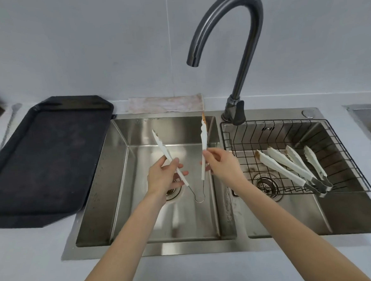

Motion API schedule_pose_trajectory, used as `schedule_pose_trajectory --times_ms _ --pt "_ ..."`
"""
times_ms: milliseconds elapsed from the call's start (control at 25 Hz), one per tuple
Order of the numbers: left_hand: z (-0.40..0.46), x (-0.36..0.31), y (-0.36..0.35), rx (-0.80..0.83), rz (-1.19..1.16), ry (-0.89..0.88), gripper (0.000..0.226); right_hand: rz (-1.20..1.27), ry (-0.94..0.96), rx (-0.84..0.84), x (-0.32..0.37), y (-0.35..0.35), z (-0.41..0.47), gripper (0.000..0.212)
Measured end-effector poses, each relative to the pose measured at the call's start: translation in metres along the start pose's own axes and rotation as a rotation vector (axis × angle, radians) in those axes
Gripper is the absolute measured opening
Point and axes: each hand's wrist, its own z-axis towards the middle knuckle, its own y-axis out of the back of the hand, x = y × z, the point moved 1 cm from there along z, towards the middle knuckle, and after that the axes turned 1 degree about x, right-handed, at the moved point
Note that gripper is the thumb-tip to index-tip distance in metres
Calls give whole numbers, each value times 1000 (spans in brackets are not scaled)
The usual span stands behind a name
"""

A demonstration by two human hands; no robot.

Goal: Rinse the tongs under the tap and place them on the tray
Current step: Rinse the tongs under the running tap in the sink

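Observation:
A pair of white tongs (203,139) with a metal spring loop hangs spread open over the left sink basin (141,224). My left hand (163,178) grips its left arm and my right hand (221,165) grips its right arm. The right arm's tip carries a brown stain. The dark curved tap (234,26) arches above, its spout over the left basin, and no water runs from it. The black tray (41,160) lies on the counter left of the sink.
A black wire basket (350,153) sits in the right basin and holds two more white tongs (280,169), one stained brown at its tip. A folded cloth (165,103) lies behind the sink. Another basin's edge (363,113) shows at the far right.

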Motion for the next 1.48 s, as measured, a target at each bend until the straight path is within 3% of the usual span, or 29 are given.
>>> schedule_pose_trajectory --times_ms 280,400,600,840,1360,1480 --pt "29 -16 16 0 -50 20 9 -70 -28 -496 11 53 59 49" --pt "38 -19 16 19 -59 34 8 -50 -61 -499 21 65 90 56" --pt "48 -16 17 17 -46 40 12 -171 -12 -517 11 64 110 29" --pt "50 -12 20 -1 -29 60 11 -174 12 -521 3 61 106 23" --pt "38 1 30 -44 -46 100 11 -141 -7 -512 -7 60 100 25" --pt "36 2 34 -52 -81 109 8 -127 30 -644 0 48 86 35"
